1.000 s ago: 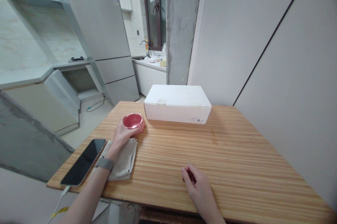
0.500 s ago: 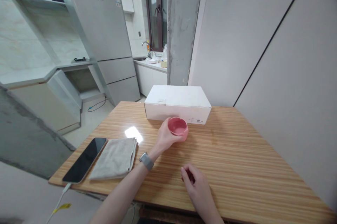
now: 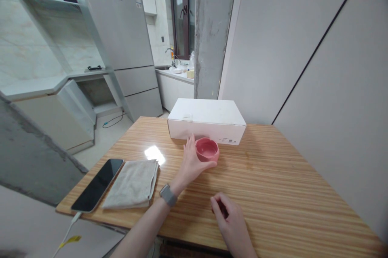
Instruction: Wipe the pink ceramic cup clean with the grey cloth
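Note:
A small pink bowl [image 3: 207, 149] with a wavy rim stands upright on the wooden table, just in front of a white box [image 3: 206, 130]. My left hand [image 3: 194, 159] is at the bowl's left and near side, its fingers stretched out and its thumb spread along the front. The fingers are loosened around the bowl; light contact cannot be ruled out. Closer to the table's front edge, my right hand [image 3: 228, 215] rests with curled fingers and thumb pressed together. I see nothing held in it.
A folded grey cloth [image 3: 133, 184] lies left of my left forearm. Beside it is a black phone [image 3: 98, 185] with a white charging cable [image 3: 71, 222] running off the table edge. A wall [image 3: 318, 68] borders the table's right side; a fridge [image 3: 117, 27] stands beyond.
My left hand's fingers have straightened and loosened from their grip on the pink bowl. The bowl stays about where it was. My right hand remains curled, and the view has shifted slightly.

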Tool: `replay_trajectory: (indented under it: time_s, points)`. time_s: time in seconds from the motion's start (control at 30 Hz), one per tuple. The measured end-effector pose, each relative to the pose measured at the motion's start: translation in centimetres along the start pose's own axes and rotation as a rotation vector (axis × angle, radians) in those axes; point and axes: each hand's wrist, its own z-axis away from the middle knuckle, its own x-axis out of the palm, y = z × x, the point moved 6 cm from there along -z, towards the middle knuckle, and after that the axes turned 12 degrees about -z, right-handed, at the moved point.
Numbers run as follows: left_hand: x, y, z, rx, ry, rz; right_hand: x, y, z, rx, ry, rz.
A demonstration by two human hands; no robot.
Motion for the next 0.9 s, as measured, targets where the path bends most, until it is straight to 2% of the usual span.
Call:
replay_trajectory:
  time_s: [0.1, 0.17, 0.3, 0.4, 0.5, 0.6, 0.7, 0.8, 0.9]
  points:
    - [-3.3, 1.1, 2.7, 0.117, 0.034, -0.127, -0.2, 0.0, 0.3, 0.001, -0.001, -0.016]
    - [-5.8, 0.7, 5.1, 0.168, 0.007, -0.214, -0.4, -0.1, 0.5, 0.005, 0.001, -0.021]
    - [-10.7, -4.6, 10.6, 0.047, 0.039, -0.51, -0.4, 0.1, 0.5, 0.038, -0.013, -0.052]
    - [-12.2, -9.7, 14.0, -0.067, -0.02, -0.853, -0.2, 0.4, 0.4, 0.062, -0.023, -0.061]
    - [-11.9, -12.9, 15.2, -0.104, -0.09, -1.018, -0.1, 0.5, 0.3, 0.069, -0.029, -0.083]
    - [-10.9, -13.2, 14.3, -0.099, -0.047, -0.992, 0.0, 0.9, 0.4, 0.116, -0.037, -0.193]
    - [-9.6, -11.6, 13.0, -0.113, 0.062, -0.858, 0.0, 1.9, 0.5, 0.242, 0.005, -0.446]
    - [-7.5, -9.0, 12.8, -0.112, 0.135, -0.613, 0.4, 2.5, 0.4, 0.413, 0.069, -0.809]
    - [-4.3, -5.6, 13.7, 0.015, 0.158, -0.364, 1.1, 1.5, 0.3, 0.571, 0.075, -1.145]
